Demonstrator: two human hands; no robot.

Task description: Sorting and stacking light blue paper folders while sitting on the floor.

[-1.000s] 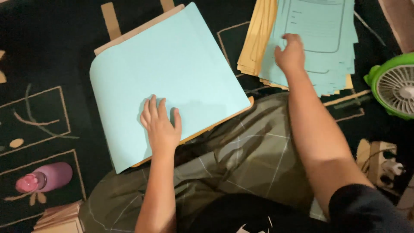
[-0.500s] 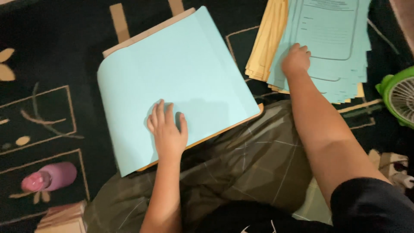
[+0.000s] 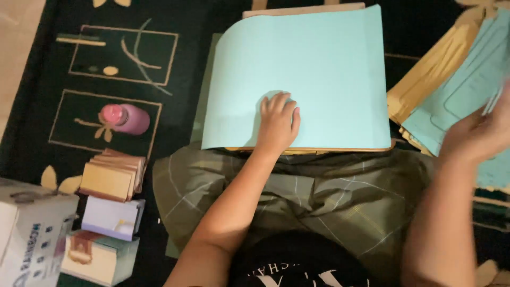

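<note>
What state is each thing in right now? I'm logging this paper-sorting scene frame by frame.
Light blue sheet: flat on a board, left edge curling up.
Left hand: palm down, pressing the sheet.
Right hand: raised, blurred, at the stack's papers.
Stack of blue and tan papers: fanned out.
Pink bottle: lying on its side.

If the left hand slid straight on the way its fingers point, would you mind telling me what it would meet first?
The left hand lies flat on the light blue sheet, fingers pointing toward its far edge. It would cross only bare sheet, then probably meet the tan board showing just beyond that edge; how far apart in height they are is unclear.
</note>
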